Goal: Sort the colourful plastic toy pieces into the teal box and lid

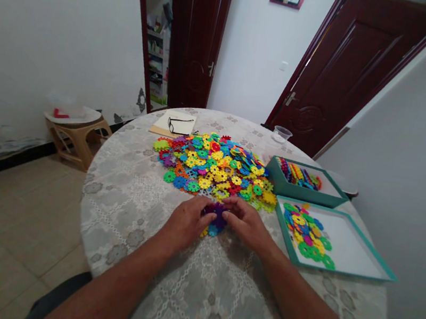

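Between my two hands is a purple gear-shaped plastic piece (pixel 217 215), held just above the tablecloth. My left hand (pixel 189 220) closes on its left side with thumb and fingers. From the other side, my right hand (pixel 246 223) pinches it as well. Under the purple piece, parts of blue and yellow pieces show; whether they are joined to it I cannot tell. Right behind my hands lies a large heap of colourful gear-shaped pieces (pixel 215 168) in yellow, green, blue, red and purple.
At right, a shallow teal-rimmed tray (pixel 361 247) holds loose pieces. Behind it, a teal box (pixel 292 191) contains rows of stacked pieces. Black glasses (pixel 174 123) rest on a notebook (pixel 162 122) at the back left. A clear plastic bowl (pixel 281 134) stands near the far edge.
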A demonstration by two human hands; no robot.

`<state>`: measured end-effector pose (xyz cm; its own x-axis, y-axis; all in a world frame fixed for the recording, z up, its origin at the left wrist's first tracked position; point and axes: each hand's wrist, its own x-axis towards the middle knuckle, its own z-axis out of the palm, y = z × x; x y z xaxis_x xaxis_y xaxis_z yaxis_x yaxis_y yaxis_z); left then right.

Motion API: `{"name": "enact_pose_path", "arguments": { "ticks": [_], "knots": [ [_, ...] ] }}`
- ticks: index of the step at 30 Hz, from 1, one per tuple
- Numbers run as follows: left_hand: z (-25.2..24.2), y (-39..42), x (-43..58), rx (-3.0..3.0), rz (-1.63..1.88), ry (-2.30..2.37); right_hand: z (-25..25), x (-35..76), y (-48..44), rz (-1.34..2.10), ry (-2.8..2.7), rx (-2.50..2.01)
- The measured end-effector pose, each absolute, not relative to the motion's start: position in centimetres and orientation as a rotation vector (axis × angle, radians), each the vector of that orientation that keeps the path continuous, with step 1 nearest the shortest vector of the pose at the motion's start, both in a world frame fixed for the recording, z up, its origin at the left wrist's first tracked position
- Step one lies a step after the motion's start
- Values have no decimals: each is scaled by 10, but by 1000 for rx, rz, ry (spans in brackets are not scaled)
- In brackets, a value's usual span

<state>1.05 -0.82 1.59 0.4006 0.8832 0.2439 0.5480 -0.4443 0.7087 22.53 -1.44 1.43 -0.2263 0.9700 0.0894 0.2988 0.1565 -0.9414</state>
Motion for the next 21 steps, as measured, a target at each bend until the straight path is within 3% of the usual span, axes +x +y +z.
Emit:
{"name": "enact_pose_path", "arguments": {
  "ticks": [9, 21],
  "knots": [
    [35, 2, -4, 1922, 915, 1449, -2, 230, 9, 348, -1999, -1496],
    [32, 8, -6, 1774, 1040, 1461, 16, 223, 18, 467, -2294, -1477]
  ]
}}
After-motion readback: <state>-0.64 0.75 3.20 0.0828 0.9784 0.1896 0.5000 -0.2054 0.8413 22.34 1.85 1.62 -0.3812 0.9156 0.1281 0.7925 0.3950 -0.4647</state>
